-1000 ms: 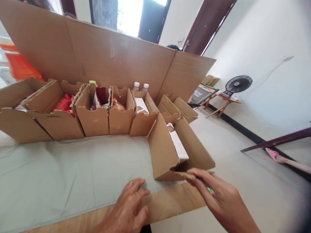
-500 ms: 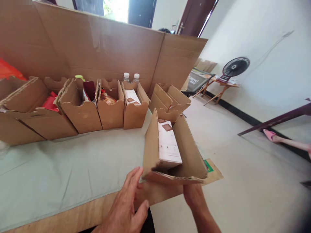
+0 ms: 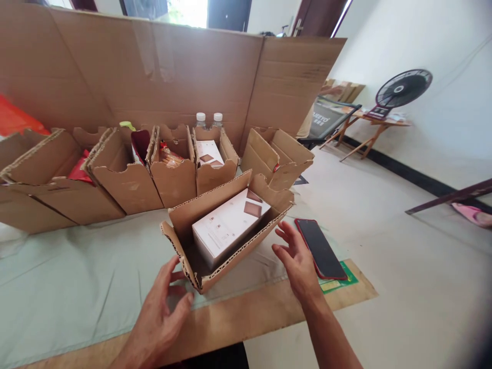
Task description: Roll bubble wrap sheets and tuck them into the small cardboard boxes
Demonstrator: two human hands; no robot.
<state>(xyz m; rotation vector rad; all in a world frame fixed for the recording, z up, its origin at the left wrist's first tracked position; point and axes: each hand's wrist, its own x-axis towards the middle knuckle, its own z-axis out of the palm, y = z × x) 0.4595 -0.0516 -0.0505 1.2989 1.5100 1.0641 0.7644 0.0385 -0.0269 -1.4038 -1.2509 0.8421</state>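
An open-topped cardboard bin [image 3: 246, 251] sits turned at an angle on the green cloth, with a white carton [image 3: 225, 225] printed with brown rectangles lying in it. My left hand [image 3: 163, 307] is at the bin's near left corner, fingers apart; whether its fingertips touch the cardboard I cannot tell. Beside the bin's right side is my right hand [image 3: 298, 261], its fingers spread and holding nothing. Just right of that hand lies a smartphone [image 3: 322, 248] with a dark screen and red case, partly over a green printed patch.
Behind stands a row of cardboard bins [image 3: 128, 189] holding packets and another white carton [image 3: 209, 152]. Two white-capped bottles [image 3: 200, 120] show behind them. A tall cardboard panel [image 3: 207, 77] backs the table. A fan [image 3: 403, 89] stands on a small wooden table at right.
The bin has swung from pointing away to lying diagonally, moving left onto the cloth. My right hand has come out from beneath it, and the smartphone is now uncovered.
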